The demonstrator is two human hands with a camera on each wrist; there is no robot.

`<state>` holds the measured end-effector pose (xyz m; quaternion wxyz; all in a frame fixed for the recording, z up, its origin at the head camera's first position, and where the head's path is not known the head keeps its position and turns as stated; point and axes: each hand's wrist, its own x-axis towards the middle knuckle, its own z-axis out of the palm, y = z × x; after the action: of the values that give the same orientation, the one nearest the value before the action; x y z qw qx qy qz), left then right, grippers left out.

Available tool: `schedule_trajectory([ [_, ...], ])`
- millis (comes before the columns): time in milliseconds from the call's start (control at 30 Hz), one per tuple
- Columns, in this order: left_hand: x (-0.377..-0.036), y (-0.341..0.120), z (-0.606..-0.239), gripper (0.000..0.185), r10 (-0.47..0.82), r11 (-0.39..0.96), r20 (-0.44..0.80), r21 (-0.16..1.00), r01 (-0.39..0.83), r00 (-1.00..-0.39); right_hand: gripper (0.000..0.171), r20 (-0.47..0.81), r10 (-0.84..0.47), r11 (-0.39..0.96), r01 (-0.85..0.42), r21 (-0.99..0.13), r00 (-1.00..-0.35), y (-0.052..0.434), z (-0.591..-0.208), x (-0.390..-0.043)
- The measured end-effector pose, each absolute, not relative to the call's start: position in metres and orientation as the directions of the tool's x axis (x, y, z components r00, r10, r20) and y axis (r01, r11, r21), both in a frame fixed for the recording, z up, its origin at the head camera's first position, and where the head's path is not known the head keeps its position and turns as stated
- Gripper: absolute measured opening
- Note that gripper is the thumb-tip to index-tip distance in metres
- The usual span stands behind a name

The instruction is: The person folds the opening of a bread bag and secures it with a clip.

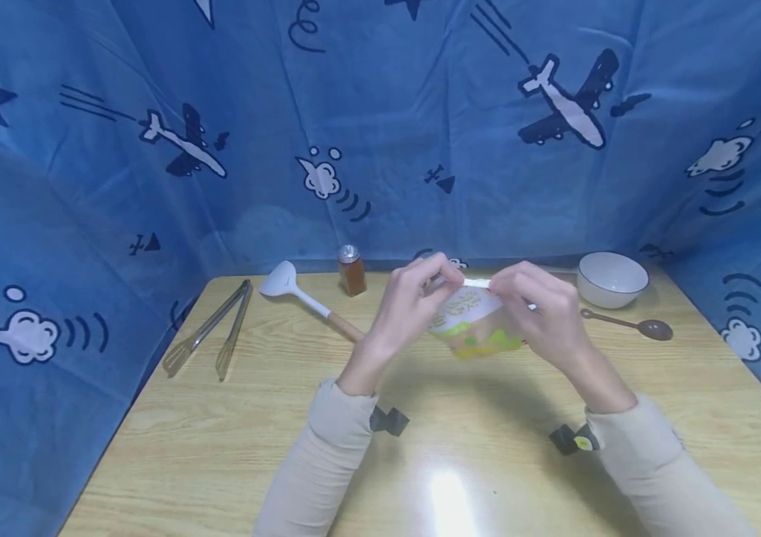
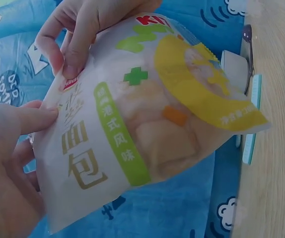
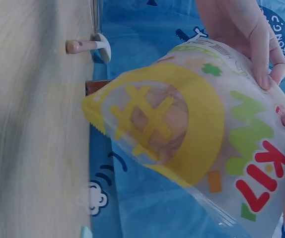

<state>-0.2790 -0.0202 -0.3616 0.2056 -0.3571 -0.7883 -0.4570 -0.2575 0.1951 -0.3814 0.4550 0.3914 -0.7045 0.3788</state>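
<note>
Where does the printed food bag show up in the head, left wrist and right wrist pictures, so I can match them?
Head: just right of and below centre, pinched at its top edge between the left hand and right hand; the bag is small here.
Left wrist: large, across the middle.
Right wrist: large, from the middle to the right edge.
Shared landmark: the blue printed cloth.

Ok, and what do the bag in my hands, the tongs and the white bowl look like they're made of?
The bag looks like thin, mostly matte plastic film: its contents show through. The tongs are probably metal, given their grey, shiny arms. The bowl could be glazed ceramic or enamel: smooth, white, dark-rimmed.
</note>
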Motion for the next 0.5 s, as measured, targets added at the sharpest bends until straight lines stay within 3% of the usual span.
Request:
schedule_trajectory([
  [200, -0.2783, -0.0209, -0.3627, 0.007, 0.391, 0.408, 0.586, 0.581, 0.704, -0.71, 0.011, 0.944, -0.156, 0.385, -0.898, -0.214, -0.292, 0.1925, -0.3884, -0.2607],
  [333, -0.2767, -0.022, -0.3608, 0.011, 0.394, 0.389, 0.556, 0.62, 0.681, -0.731, 0.009, 0.948, -0.135, 0.378, -0.899, -0.222, -0.29, 0.1913, -0.3902, -0.2609],
  [500, -0.275, -0.0254, -0.3567, 0.012, 0.41, 0.282, 0.482, 0.74, 0.611, -0.774, 0.029, 0.958, -0.14, 0.395, -0.901, -0.176, -0.249, 0.1891, -0.3897, -0.2606],
])
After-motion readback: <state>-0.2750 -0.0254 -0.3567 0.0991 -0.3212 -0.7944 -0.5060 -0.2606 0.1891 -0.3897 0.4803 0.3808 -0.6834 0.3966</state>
